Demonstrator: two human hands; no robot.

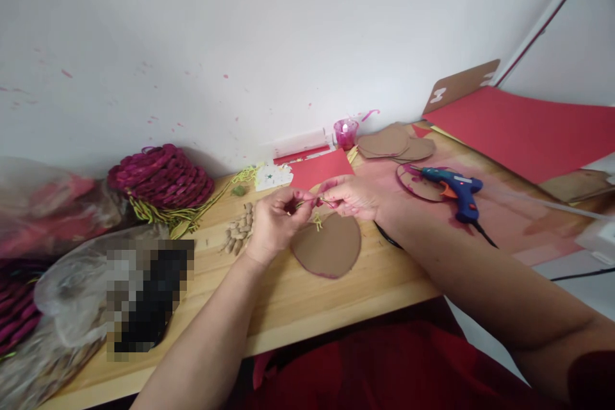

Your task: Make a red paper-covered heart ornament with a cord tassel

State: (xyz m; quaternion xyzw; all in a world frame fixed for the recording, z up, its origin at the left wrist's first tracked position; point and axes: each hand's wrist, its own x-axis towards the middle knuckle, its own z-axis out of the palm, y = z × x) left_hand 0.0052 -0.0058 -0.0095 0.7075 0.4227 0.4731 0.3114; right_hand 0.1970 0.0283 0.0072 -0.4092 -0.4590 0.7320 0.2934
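Observation:
My left hand (276, 221) and my right hand (353, 195) meet above the table's middle, fingertips pinched close together. Between them is a thin yellow-green string (317, 222), with loose bits showing just below the fingers. The knot or join at the fingertips is too small to make out. Under both hands lies a brown cardboard piece (327, 250), rounded and edged in pink, partly covered by them. Beside my left hand is a pile of peanuts in their shells (236, 234).
A blue hot glue gun (459, 192) rests on a pink-edged cardboard piece at right. Behind are cardboard shapes (384, 141), red paper (327, 168) and a pink cup (346, 133). At left are a magenta bundle (161, 176) with yellow strings, plastic bags (72, 288) and a blurred dark object (154, 295).

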